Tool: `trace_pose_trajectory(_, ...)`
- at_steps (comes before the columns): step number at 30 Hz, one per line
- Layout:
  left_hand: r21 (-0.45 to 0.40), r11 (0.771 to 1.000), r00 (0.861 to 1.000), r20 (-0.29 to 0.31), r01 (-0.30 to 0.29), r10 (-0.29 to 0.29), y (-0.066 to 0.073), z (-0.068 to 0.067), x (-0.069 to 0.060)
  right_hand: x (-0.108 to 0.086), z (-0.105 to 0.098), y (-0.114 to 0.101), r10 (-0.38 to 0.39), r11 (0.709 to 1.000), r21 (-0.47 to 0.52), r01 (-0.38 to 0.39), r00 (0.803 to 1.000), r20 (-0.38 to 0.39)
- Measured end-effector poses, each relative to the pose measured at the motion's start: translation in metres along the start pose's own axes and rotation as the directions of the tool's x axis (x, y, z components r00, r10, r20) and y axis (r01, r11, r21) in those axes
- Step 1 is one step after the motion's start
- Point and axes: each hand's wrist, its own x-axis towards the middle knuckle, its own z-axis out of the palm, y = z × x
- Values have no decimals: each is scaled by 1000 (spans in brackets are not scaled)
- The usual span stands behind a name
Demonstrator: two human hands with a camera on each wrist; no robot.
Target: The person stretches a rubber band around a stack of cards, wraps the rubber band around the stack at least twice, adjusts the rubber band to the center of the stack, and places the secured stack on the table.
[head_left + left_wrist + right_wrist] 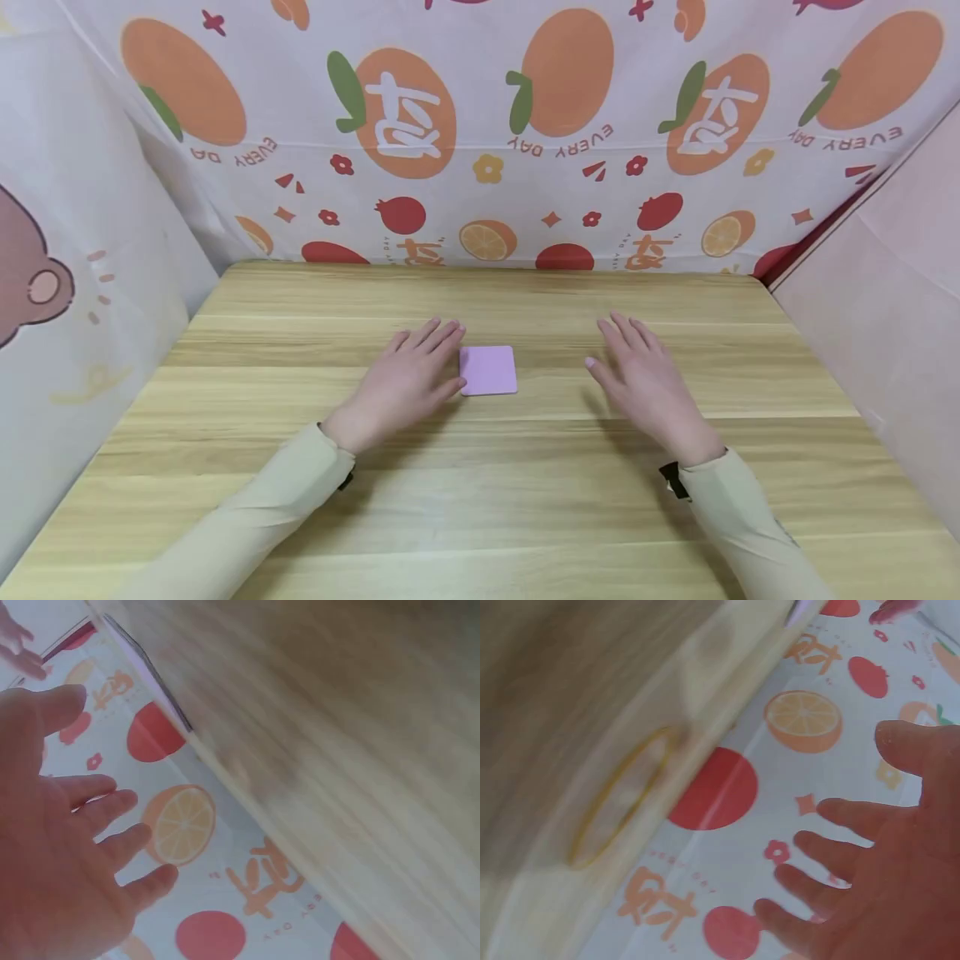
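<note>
- Head view: a lilac square [488,370] lies flat on the wood-grain bench [450,517], between the two hands and much nearer the left one.
- The left hand [405,375] sits at the square's 9 o'clock, its fingers extended and holding nothing. Its thumb tip overlaps the square's 8 o'clock corner from this angle; the forefinger tip is just beside the 10 o'clock corner.
- The right hand [648,383] is well apart, at the square's 3 o'clock, fingers likewise extended and without a hold on anything.
- Fruit-printed cloth [487,92] hangs at 12 o'clock, beyond the bench.
- Left wrist view: the left fingers are loosely spread, palm showing. The square, seen nearly edge-on, lies at the thumb's 2 o'clock with a visible gap.
- Right wrist view: the right fingers are spread, gripping nothing. A yellow loop [577,832] lies on the bench at their 9 o'clock; a sliver of the square shows near 12 o'clock.
</note>
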Motion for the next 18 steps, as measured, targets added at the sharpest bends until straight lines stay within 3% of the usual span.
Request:
trace_pose_trajectory(5,-131,989,998,-19,-62,60,-11,2,7,1,3,18,-55,996,66,57,998,-20)
trace_pose_trajectory(8,-224,972,998,-5,-68,69,-16,3,13,2,4,29,-70,991,114,72,997,-25)
trace_pose_trajectory(11,-338,941,999,39,-22,37,-20,3,18,4,3,38,-80,983,163,82,997,-21)
trace_pose_trajectory(14,-453,889,995,101,60,-15,-22,4,23,6,2,44,-79,978,195,78,997,-3)
trace_pose_trajectory(18,-539,834,987,151,120,-45,-26,4,29,8,2,53,-70,967,246,60,997,34)
